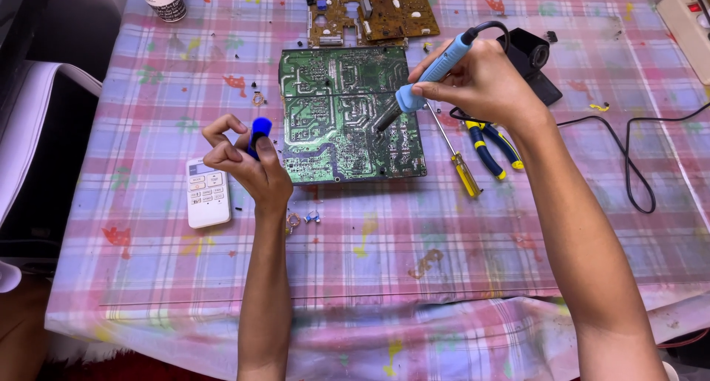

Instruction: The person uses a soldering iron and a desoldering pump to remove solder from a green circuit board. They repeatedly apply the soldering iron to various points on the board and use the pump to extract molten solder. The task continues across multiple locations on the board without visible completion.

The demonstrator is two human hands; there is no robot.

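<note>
Right hand (pixel 484 81) closed around blue soldering iron (pixel 429 74), tip down on green circuit board (pixel 347 115) at table centre; left hand (pixel 248 163) at 9 o'clock of board, fingers curled on small blue object (pixel 259 129) (kind unclear), white remote (pixel 207 192) beside it

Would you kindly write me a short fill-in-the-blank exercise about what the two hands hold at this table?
1. The right hand holds a blue soldering iron with its tip over the ____ circuit board.
2. The left hand grips a small ____ object.
3. The white remote control lies to the ____ of that hand.

Missing words: green; blue; left
</note>
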